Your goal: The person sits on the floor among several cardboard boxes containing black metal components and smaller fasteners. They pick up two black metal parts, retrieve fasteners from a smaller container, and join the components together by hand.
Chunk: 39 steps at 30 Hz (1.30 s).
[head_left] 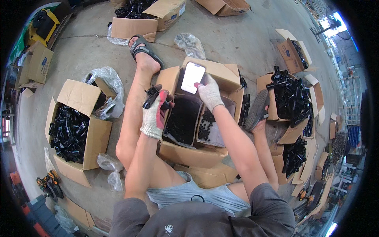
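Note:
My left hand (pixel 154 114), in a white knit glove with a red palm, is closed around some glossy black plastic parts (pixel 149 97). My right hand (pixel 210 93), gloved the same way, grips a smartphone (pixel 192 76) with a bright white screen; its thumb lies over the screen's lower right. Both hands are above an open cardboard box (pixel 189 153) between my legs. Inside it, one compartment is filled with small black pieces (pixel 181 118), and the one beside it has fewer black pieces (pixel 205 125) scattered on a pale lining.
A carton of black parts (pixel 70 132) stands at the left, another heap of black parts (pixel 290 94) at the right. More cartons (pixel 134 27) sit farther off. Plastic bags (pixel 190 45) lie on the concrete floor. A cordless drill (pixel 50 185) is at the lower left.

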### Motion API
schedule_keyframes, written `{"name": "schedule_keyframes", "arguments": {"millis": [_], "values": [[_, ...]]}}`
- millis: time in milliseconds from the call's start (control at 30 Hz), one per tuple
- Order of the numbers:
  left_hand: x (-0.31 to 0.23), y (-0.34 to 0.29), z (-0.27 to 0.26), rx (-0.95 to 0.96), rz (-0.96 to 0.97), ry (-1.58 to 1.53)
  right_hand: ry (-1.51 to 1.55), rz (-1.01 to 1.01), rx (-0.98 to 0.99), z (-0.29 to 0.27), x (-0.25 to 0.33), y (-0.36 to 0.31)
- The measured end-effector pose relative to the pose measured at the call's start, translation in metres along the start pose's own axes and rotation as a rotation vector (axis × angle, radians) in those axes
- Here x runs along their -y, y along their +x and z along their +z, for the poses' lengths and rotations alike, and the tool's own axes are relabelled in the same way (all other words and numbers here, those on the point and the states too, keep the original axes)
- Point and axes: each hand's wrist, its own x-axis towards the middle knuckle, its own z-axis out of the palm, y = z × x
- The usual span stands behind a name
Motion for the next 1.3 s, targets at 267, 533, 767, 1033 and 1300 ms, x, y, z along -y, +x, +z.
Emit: {"name": "schedule_keyframes", "arguments": {"millis": [267, 533, 767, 1033, 1300], "values": [[-0.004, -0.020, 0.013, 0.141, -0.136, 0.188, -0.593, 0.195, 0.173, 0.012, 0.012, 0.007], [0.074, -0.043, 0.007, 0.420, 0.084, 0.705, 0.033, -0.352, 0.064, -0.050, 0.078, -0.167], [0.049, -0.105, 0.061, 0.682, -0.525, 0.332, 0.227, -0.212, -0.171, -0.111, 0.036, -0.224], [0.057, -0.106, 0.067, 0.621, -0.707, 0.305, 0.391, -0.270, -0.351, -0.108, 0.028, -0.251], [0.071, -0.097, 0.052, 0.579, -0.808, 0.184, 0.207, -0.274, -0.298, -0.101, -0.003, -0.247]]}}
